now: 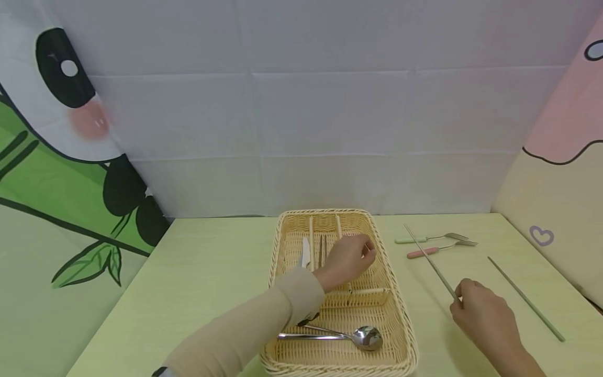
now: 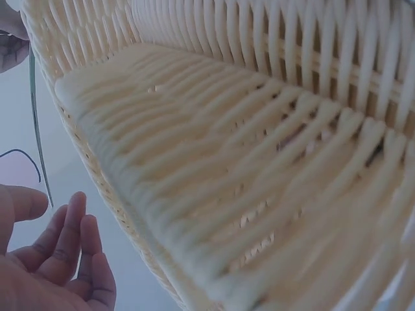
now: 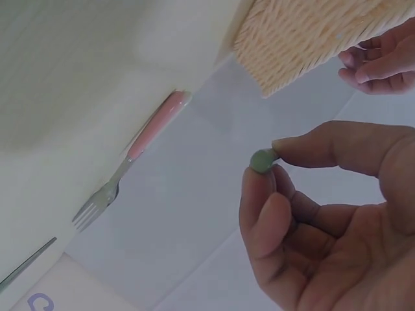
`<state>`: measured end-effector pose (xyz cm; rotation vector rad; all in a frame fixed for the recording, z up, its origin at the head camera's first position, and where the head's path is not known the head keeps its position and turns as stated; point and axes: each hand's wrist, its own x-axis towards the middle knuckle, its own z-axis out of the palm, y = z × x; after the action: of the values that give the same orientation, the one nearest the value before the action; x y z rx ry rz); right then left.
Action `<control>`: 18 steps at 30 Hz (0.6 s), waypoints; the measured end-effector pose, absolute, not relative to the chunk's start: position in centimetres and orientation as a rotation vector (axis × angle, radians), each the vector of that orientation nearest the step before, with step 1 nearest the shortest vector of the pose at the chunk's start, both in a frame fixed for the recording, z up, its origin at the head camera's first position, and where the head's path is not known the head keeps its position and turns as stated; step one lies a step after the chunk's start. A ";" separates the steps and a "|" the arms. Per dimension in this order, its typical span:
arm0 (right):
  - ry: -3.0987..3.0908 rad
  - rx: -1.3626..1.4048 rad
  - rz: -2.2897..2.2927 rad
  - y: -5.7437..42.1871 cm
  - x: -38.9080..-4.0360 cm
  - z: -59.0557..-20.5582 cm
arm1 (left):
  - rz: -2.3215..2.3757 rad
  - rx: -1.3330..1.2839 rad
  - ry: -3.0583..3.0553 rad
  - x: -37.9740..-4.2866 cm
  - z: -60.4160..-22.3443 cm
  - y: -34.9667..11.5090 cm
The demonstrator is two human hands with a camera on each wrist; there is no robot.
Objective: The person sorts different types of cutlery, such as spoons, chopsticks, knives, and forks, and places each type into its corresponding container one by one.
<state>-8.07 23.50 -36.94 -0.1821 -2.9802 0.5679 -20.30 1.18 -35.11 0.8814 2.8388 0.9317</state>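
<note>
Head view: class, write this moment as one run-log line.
Right hand: pinches one chopstick | Left hand: over basket, holding nothing | Second chopstick: on table

Back wall: a pale grey-lilac covering (image 1: pixel 325 115) across the upper middle of the frame, marked by horizontal and vertical fold lines.
Left wall: a cartoon print (image 1: pixel 28 309) with a black eye patch (image 1: pixel 52 73) and pink cheek (image 1: pixel 89 121) at upper left, green bands and a leaf (image 1: pixel 87 266) lower down.
Right wall: pink above cream (image 1: pixel 551 193), split by a wavy black line (image 1: pixel 560 164), with a lilac heart (image 1: pixel 542 236) near the right edge.
Table: pale yellow-green top (image 1: pixel 202 277), its far edge along the back wall.
Light: soft, with faint shadows on the table at lower right.
</note>
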 end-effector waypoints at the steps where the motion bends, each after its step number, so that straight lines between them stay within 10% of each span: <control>1: -2.982 -0.176 0.572 23.2 -8.1 -36.9 | 0.963 0.888 2.823 -20.3 -35.2 1.3; 18: -2.943 -0.093 0.588 20.0 -7.9 -36.9 | 1.122 0.884 2.698 -19.4 -36.0 3.1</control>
<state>-7.90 19.97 -36.90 -0.0930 -2.9429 0.5875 -19.42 3.11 -36.02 0.8838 2.6975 1.1219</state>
